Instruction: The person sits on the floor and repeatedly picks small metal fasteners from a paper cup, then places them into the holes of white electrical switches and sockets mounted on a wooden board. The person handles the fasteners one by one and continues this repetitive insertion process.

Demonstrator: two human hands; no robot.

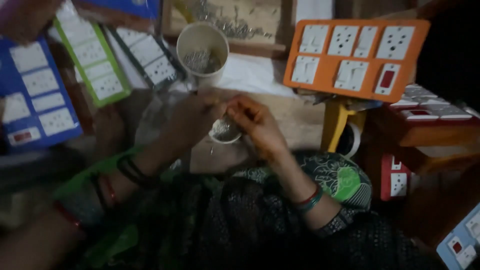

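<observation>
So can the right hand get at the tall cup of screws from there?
Probably yes: the right hand sits over the small bowl, and the tall cup stands just beyond it with nothing visibly between.

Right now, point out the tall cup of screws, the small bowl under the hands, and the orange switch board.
Tall cup (pixel 216 44): head view, on its right inner wall.
Small bowl (pixel 224 132): head view, on the small metal parts inside it.
Orange switch board (pixel 327 67): head view, on the orange face between switches.
</observation>
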